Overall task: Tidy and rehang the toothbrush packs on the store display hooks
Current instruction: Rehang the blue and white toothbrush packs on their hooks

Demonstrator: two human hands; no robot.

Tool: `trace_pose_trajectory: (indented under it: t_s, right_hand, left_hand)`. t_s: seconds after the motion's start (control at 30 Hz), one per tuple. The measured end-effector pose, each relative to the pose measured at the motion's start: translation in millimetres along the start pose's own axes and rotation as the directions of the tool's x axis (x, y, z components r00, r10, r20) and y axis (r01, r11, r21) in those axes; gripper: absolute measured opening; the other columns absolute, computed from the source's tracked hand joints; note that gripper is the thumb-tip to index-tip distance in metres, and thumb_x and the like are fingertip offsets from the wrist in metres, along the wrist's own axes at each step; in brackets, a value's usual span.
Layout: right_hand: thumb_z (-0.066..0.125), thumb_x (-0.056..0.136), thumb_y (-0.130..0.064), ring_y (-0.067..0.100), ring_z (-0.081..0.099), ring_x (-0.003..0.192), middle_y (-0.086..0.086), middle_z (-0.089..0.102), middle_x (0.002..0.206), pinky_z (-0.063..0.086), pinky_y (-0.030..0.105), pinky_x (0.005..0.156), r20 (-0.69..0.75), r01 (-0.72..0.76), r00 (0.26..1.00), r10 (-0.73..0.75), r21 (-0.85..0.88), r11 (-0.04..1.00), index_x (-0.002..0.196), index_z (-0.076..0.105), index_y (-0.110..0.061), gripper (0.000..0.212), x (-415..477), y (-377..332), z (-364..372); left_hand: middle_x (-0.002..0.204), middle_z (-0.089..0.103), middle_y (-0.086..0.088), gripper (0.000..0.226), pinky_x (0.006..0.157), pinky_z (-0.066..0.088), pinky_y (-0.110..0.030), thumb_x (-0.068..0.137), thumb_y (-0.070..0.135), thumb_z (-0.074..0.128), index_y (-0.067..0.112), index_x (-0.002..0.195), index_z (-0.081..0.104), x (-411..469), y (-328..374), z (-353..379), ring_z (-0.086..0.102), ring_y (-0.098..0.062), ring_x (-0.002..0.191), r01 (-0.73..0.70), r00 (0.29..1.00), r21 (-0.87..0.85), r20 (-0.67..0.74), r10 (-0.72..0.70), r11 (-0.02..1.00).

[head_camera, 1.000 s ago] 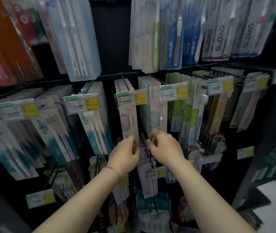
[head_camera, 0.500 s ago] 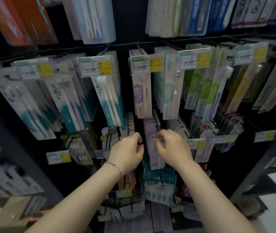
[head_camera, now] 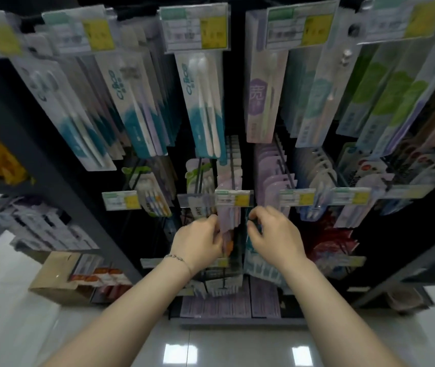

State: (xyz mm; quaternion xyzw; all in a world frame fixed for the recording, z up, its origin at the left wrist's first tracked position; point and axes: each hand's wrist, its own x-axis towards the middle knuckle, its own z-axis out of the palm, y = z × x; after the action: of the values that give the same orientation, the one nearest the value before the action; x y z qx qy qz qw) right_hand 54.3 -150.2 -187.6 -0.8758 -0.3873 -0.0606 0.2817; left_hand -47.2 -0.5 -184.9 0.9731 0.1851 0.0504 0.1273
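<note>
Dark store rack [head_camera: 234, 102]: straightening one lower row.
Left hand [head_camera: 197, 242] pinches pale lilac toothbrush packs [head_camera: 228, 221]; right hand's [head_camera: 274, 237] grip, I cannot tell. Next: square them gently.

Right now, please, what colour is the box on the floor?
The box is brown cardboard, best seen in the head view.

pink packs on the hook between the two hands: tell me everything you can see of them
The pink packs are a row of flat, pale pink-lilac cards, plastic-looking, hung one behind another on a black wire hook in the lower row. They hang roughly upright, and their lower ends are blurred. A price tag with a yellow patch crosses the front one. The left hand pinches the front pack's left edge. The right hand is curled just to the right, contact unclear.
</note>
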Motion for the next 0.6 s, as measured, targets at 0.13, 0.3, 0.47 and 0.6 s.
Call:
trace_pose_trajectory:
  t_s: [0.13,0.3,0.47,0.6]
  right_hand:
    - [0.052,0.093,-0.028,0.023,0.056,0.085,0.003,0.056,0.091,0.045,0.033,0.059,0.084,-0.044,0.995,0.046,-0.027,0.999,0.099,0.059,-0.013,0.017,-3,-4,26]
    - [0.049,0.095,-0.031,0.022,0.056,0.086,0.003,0.054,0.093,0.041,0.031,0.057,0.175,-0.085,0.98,0.096,-0.066,0.994,0.101,0.058,-0.014,0.021,5,-5,47]
    - [0.046,0.096,-0.031,0.027,0.057,0.097,0.006,0.055,0.109,0.043,0.033,0.062,0.248,-0.164,0.952,0.181,-0.089,0.982,0.114,0.055,-0.013,0.027,16,3,59]
    - [0.049,0.095,-0.027,0.03,0.056,0.105,0.009,0.047,0.13,0.05,0.037,0.071,0.271,-0.247,0.931,0.244,-0.024,0.969,0.136,0.04,-0.015,0.044,27,13,69]
  left_hand:
    - [0.093,0.06,0.0,0.019,0.065,0.054,-0.037,0.095,0.033,0.047,0.018,0.104,0.053,-2,-20,6,0.06,-0.022,0.078,0.048,0.998,-0.041,0.053,-0.046,0.998]
    - [0.097,0.061,-0.003,0.022,0.067,0.056,-0.04,0.095,0.033,0.047,0.015,0.106,0.053,7,-37,15,0.061,-0.023,0.078,0.099,0.988,-0.075,0.125,-0.09,0.992]
    - [0.104,0.059,-0.006,0.027,0.075,0.054,-0.039,0.095,0.032,0.048,0.014,0.114,0.054,24,-43,29,0.059,-0.025,0.09,0.163,0.976,-0.166,0.174,-0.134,0.973]
    - [0.125,0.056,-0.012,0.04,0.09,0.051,-0.039,0.097,0.03,0.049,0.01,0.131,0.048,41,-43,42,0.058,-0.028,0.11,0.203,0.975,-0.303,0.15,-0.164,0.931]
